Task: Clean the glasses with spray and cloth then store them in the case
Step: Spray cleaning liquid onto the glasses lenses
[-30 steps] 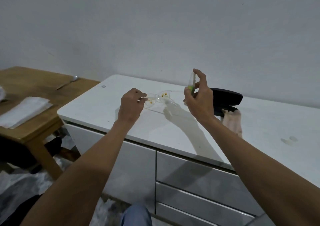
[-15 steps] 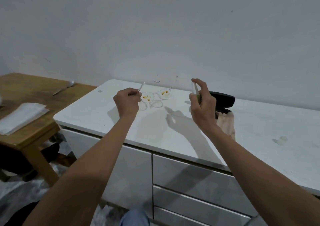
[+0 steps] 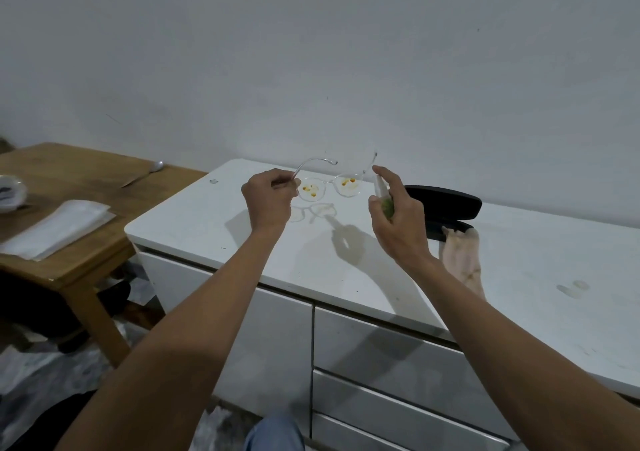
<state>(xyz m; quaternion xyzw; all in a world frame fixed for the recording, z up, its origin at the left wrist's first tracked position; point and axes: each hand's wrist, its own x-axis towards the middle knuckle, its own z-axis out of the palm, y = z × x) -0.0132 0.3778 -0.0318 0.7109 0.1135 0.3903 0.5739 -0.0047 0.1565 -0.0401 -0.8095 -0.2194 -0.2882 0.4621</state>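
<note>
My left hand [image 3: 268, 201] pinches the left hinge of clear-framed glasses [image 3: 329, 187] and holds them above the white cabinet top [image 3: 214, 222], temples pointing away. Both lenses carry orange-yellow smears. My right hand [image 3: 398, 218] grips a small spray bottle [image 3: 382, 196] with green liquid, index finger on its top, the nozzle close to the right lens. An open black glasses case [image 3: 446, 204] lies just behind my right hand. A pale pink cloth [image 3: 462, 260] lies in front of the case, partly hidden by my right forearm.
A wooden table [image 3: 69, 270] stands to the left with folded white paper [image 3: 59, 227], a spoon [image 3: 145, 172] and a small dish [image 3: 10, 192]. The cabinet has drawers below. A dried stain [image 3: 573, 288] marks the top at right.
My left hand has lifted and tilted the glasses so their temples point up and away. My right hand has brought the spray bottle closer to the right lens.
</note>
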